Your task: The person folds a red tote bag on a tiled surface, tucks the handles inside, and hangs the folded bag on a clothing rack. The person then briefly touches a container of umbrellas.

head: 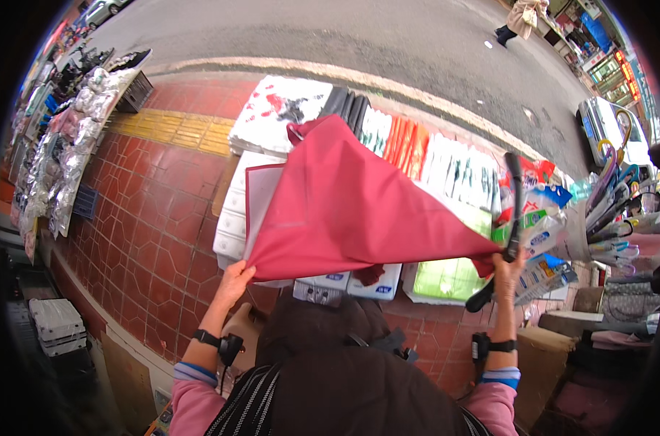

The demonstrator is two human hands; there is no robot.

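Observation:
Between both hands stretches a sheet of dark red fabric [335,201], with a pale grey underside showing at its left edge. My left hand [233,282] pinches its near left corner. The right-hand end is bunched in my right hand [506,272]. A long, curved black strip or handle [514,210] passes by the right hand; whether it is joined to the fabric I cannot tell. Under the fabric lie stacked white packs [233,218], plastic-wrapped tissue packs [374,286] and a green pack [444,280], partly covered.
Folded black bags [351,109], orange bags [408,143] and white bags [460,169] line the far side. Umbrellas [613,196] stand in a container at right. A rack of wrapped goods [74,141] is on the left. Beyond the kerb [286,65], a pedestrian [520,19] walks along the road.

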